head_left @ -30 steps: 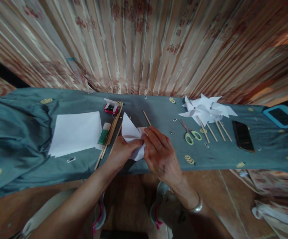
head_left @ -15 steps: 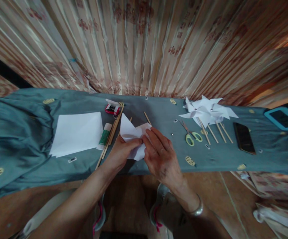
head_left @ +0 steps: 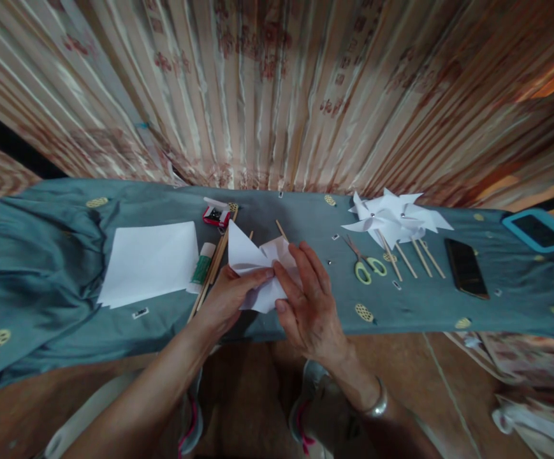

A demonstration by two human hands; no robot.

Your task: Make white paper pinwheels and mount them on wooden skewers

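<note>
My left hand is closed on a white paper pinwheel, its thumb pressed near the middle of the folded blades. Over the paper's right side, my right hand has its fingers spread, with the index fingertip touching the centre by the left thumb. What lies under that fingertip is hidden. A wooden stick pokes out behind the paper. Left of my left hand lie more wooden sticks and a green-and-white glue stick. A small shiny pin rests to the right of my right hand.
White paper sheets lie on the left of the teal cloth. An open red box with small dark contents stands behind. Scissors, finished pinwheels on sticks, a phone and a blue-framed tablet are on the right.
My right hand's fingers have spread apart and its thumb has come away from the paper, leaving the index finger at the centre. My left hand keeps its hold. The view has shifted slightly.
</note>
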